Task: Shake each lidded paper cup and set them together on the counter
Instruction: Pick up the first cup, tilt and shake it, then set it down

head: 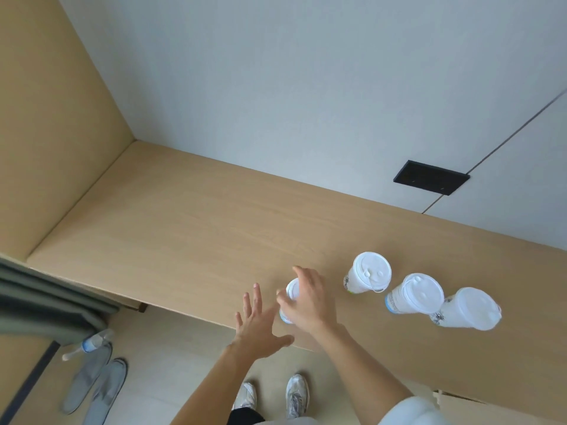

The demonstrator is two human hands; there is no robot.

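Four lidded paper cups are on the wooden counter (190, 228). Three stand upright in a loose row: cup one (369, 273), cup two (417, 294) just beside it on the side away from the corner wall, and cup three (469, 308) touching or nearly touching cup two.

The fourth cup (291, 294) sits apart from cup one, on the corner side and closer to the counter's front edge. The right hand (306, 299) wraps it from above and around the side, fingers curled on the wall and lid; only a sliver of lid and the base rim show. Whether the cup is lifted or resting cannot be determined. The left hand (260, 323) is spread wide and empty, just beside the fourth cup and over the counter's front edge.

Risks noted:
- The grip covers the lid rim. Squeezing a paper wall during a shake may pop the lid and spill the contents.
- The fourth cup is close to the front edge. A slip would likely send it to the floor, near the shoes (276, 394).
- Setting it down beside cup one with a wide swing may knock that cup into cup two and topple the row.
- Motion blur suggests speed; control may be reduced.
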